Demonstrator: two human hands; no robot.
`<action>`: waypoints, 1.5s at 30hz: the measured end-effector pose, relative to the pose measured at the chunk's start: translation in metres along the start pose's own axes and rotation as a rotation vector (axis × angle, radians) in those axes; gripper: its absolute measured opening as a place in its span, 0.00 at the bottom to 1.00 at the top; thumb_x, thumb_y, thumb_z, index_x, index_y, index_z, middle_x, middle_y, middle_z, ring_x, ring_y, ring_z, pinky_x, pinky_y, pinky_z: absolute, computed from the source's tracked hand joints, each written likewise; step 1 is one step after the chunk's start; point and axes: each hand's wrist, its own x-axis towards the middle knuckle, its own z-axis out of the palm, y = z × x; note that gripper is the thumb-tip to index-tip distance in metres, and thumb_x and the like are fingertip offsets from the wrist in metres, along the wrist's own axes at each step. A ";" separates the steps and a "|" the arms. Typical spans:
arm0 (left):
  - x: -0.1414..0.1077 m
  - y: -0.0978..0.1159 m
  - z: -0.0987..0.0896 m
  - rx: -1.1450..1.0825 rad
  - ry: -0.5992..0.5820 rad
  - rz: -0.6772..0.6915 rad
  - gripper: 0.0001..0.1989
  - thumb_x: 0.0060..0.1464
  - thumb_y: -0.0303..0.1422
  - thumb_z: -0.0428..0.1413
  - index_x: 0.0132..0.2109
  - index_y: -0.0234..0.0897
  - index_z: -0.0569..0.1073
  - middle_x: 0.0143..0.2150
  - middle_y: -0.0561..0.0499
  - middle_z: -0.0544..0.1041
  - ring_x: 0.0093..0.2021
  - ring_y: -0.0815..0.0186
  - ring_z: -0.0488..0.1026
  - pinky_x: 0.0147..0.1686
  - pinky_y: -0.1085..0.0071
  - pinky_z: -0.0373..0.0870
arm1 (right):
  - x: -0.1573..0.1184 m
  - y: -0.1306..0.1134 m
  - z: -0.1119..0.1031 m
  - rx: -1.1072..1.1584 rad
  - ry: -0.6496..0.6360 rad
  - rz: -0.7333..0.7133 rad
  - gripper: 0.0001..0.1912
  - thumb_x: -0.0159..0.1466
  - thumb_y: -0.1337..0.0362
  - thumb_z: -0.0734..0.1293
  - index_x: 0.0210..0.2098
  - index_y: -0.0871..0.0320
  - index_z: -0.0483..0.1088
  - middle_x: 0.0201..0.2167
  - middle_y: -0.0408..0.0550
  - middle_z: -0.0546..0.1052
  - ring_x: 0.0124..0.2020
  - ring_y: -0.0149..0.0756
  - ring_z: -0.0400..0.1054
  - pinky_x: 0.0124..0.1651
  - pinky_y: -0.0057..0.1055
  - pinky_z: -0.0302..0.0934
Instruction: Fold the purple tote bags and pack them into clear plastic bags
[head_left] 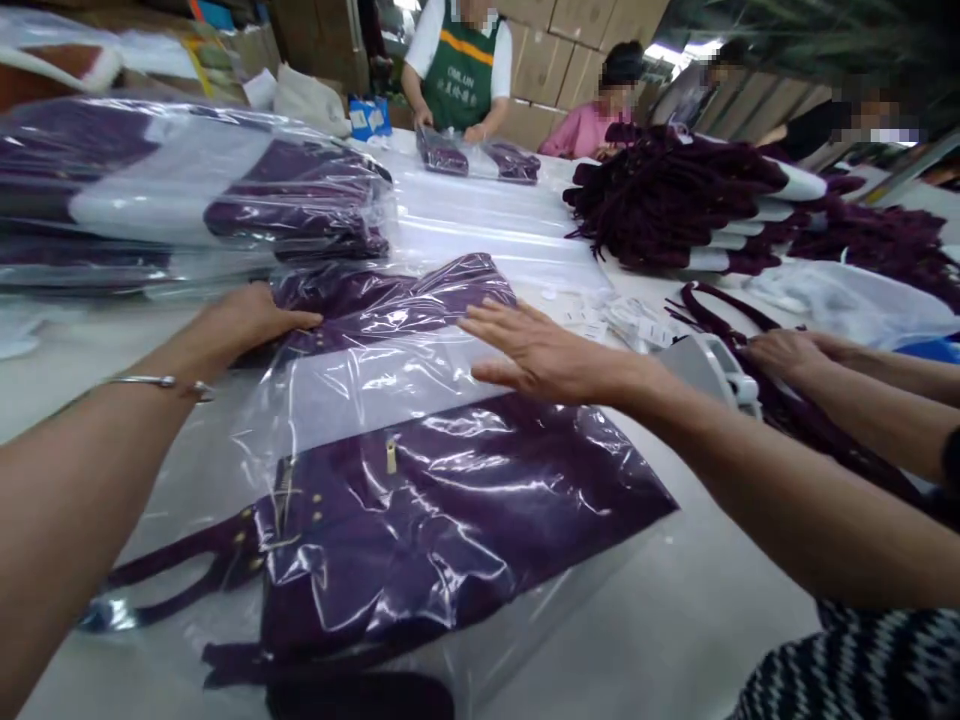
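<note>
The purple article (pixel 420 540) lies flat at the centre of the frame, inside a clear plastic bag (pixel 495 460), on the white worktop (pixel 682 630). A white band (pixel 360 395) crosses the article, with purple material visible above and below it. A gold-coloured pull (pixel 391 457) sits just below the band. A purple strap (pixel 244 540) with gold-coloured studs extends from the article toward the lower left of the frame.

The left hand (pixel 259 315), with a bracelet (pixel 161 381) at its wrist, is at the upper left edge of the bag, thumb extended over the plastic. Its other fingers are partly hidden; whether they grip the plastic cannot be told. The right hand (pixel 525 355) is open, palm down and fingers extended, over the right part of the band.

A stack of bagged purple articles (pixel 292 190) occupies the upper left of the frame. A loose pile of purple articles (pixel 675 200) occupies the upper right. Clear plastic sheets (pixel 480 205) lie between them. At the right edge, a co-worker's hand (pixel 784 355) is on a purple strip. At the top centre, a person in a green apron (pixel 465 70) handles a bagged purple bundle (pixel 480 158)
</note>
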 end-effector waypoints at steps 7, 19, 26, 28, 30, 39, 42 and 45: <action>-0.061 0.062 -0.010 0.256 0.329 0.262 0.27 0.66 0.39 0.49 0.65 0.25 0.55 0.70 0.32 0.55 0.68 0.39 0.53 0.61 0.38 0.53 | -0.014 0.011 0.077 0.113 0.037 0.075 0.35 0.70 0.45 0.58 0.70 0.56 0.52 0.73 0.54 0.48 0.74 0.46 0.35 0.73 0.52 0.26; -0.235 0.064 0.051 0.279 0.163 0.554 0.32 0.64 0.52 0.39 0.68 0.41 0.60 0.72 0.43 0.57 0.72 0.51 0.50 0.67 0.47 0.53 | -0.214 0.022 0.056 0.849 0.511 0.622 0.11 0.58 0.60 0.68 0.35 0.61 0.77 0.27 0.47 0.79 0.29 0.34 0.72 0.35 0.30 0.66; -0.233 0.043 0.073 0.306 0.108 0.507 0.31 0.66 0.48 0.39 0.70 0.40 0.55 0.72 0.43 0.56 0.72 0.53 0.51 0.68 0.45 0.51 | -0.228 -0.015 0.117 1.074 0.542 0.468 0.15 0.57 0.59 0.70 0.42 0.57 0.80 0.36 0.45 0.80 0.33 0.33 0.72 0.35 0.27 0.63; -0.227 0.041 0.062 0.321 0.074 0.515 0.31 0.66 0.47 0.40 0.70 0.40 0.56 0.72 0.42 0.57 0.71 0.53 0.53 0.67 0.47 0.54 | -0.217 -0.024 0.119 1.039 0.611 0.462 0.14 0.57 0.58 0.71 0.40 0.56 0.80 0.38 0.46 0.80 0.33 0.34 0.72 0.36 0.28 0.64; -0.225 0.046 0.046 0.336 0.033 0.504 0.31 0.64 0.48 0.44 0.68 0.39 0.60 0.70 0.41 0.61 0.69 0.52 0.58 0.65 0.48 0.58 | -0.210 -0.032 0.119 0.986 0.659 0.468 0.10 0.56 0.60 0.71 0.36 0.55 0.80 0.38 0.45 0.79 0.35 0.35 0.73 0.37 0.28 0.64; -0.284 0.212 0.064 0.112 0.219 0.838 0.21 0.62 0.36 0.52 0.62 0.40 0.68 0.64 0.43 0.69 0.66 0.55 0.63 0.65 0.51 0.61 | -0.201 -0.036 0.120 0.779 0.593 0.592 0.05 0.59 0.62 0.69 0.33 0.56 0.75 0.31 0.44 0.79 0.33 0.34 0.74 0.37 0.28 0.66; -0.291 0.241 0.102 0.052 0.239 0.808 0.21 0.61 0.30 0.53 0.61 0.37 0.68 0.60 0.40 0.74 0.62 0.53 0.69 0.61 0.50 0.66 | -0.193 -0.025 0.118 0.793 0.480 0.672 0.15 0.56 0.59 0.71 0.42 0.57 0.73 0.25 0.44 0.78 0.20 0.32 0.70 0.23 0.27 0.63; -0.288 0.238 0.128 -0.001 0.269 0.741 0.21 0.61 0.29 0.52 0.61 0.38 0.68 0.59 0.39 0.75 0.59 0.52 0.71 0.60 0.48 0.68 | -0.187 -0.019 0.114 0.802 0.359 0.696 0.15 0.54 0.57 0.72 0.39 0.57 0.75 0.17 0.42 0.74 0.14 0.32 0.67 0.18 0.27 0.60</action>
